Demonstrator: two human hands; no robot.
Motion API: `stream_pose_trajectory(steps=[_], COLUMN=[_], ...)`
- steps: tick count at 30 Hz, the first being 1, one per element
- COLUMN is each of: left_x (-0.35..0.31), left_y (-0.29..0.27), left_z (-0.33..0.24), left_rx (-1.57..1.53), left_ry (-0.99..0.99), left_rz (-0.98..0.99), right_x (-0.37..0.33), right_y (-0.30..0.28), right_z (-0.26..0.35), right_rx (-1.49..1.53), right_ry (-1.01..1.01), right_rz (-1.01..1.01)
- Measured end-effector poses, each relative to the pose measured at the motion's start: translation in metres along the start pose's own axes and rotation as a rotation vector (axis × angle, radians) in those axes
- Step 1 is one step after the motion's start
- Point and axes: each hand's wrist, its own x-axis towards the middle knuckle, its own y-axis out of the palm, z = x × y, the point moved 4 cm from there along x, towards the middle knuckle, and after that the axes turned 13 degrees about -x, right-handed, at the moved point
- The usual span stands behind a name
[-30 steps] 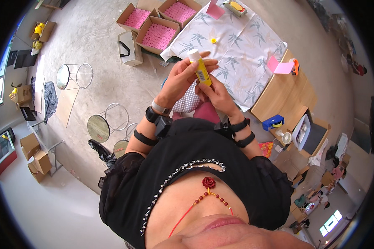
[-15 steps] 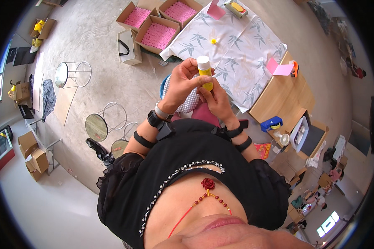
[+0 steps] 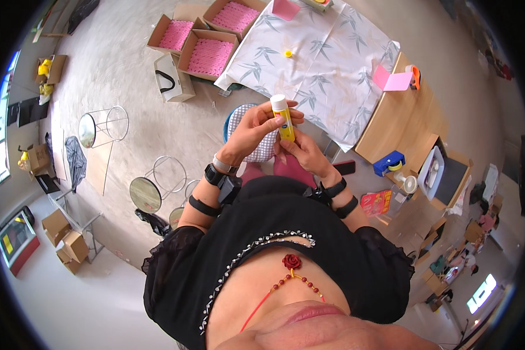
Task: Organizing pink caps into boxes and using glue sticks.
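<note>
A yellow glue stick (image 3: 284,125) with a white top stands nearly upright between my two hands, just off the near edge of the cloth-covered table (image 3: 309,64). My left hand (image 3: 252,132) wraps its upper part, thumb across the front and fingertips showing behind. Lower down, my right hand (image 3: 308,154) pinches the bottom end between thumb and fingers; some of those fingers are hidden. On the cloth, beyond my hands, lies a small yellow cap (image 3: 287,53).
Cartons of pink pieces (image 3: 209,57) stand left of the table. A folded pink card (image 3: 392,79), an orange tape roll (image 3: 415,77) and a blue tape dispenser (image 3: 389,164) are to the right. Round stools (image 3: 145,195) stand on the floor at left.
Both hands and the glue stick have come slightly lower in the view, nearer my body. My view has shifted a little. The grip on the glue stick stays much the same.
</note>
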Motion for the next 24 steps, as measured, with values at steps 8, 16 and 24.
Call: stream_pose_trajectory(steps=[8, 16, 24], left_x=[0.091, 0.202, 0.324], left_y=[-0.042, -0.098, -0.252], left_z=[0.07, 0.154, 0.147], left_rx=[0.065, 0.717, 1.532], left_ry=[-0.044, -0.1, 0.103], left_rz=[-0.28, -0.479, -0.514], right_x=[0.016, 0.036, 0.034], right_y=[-0.082, -0.171, -0.235], right_z=[-0.057, -0.147, -0.171], right_rx=[-0.273, -0.431, -0.236], right_ry=[0.062, 0.218, 0.358], right_rz=[-0.316, -0.619, -0.682])
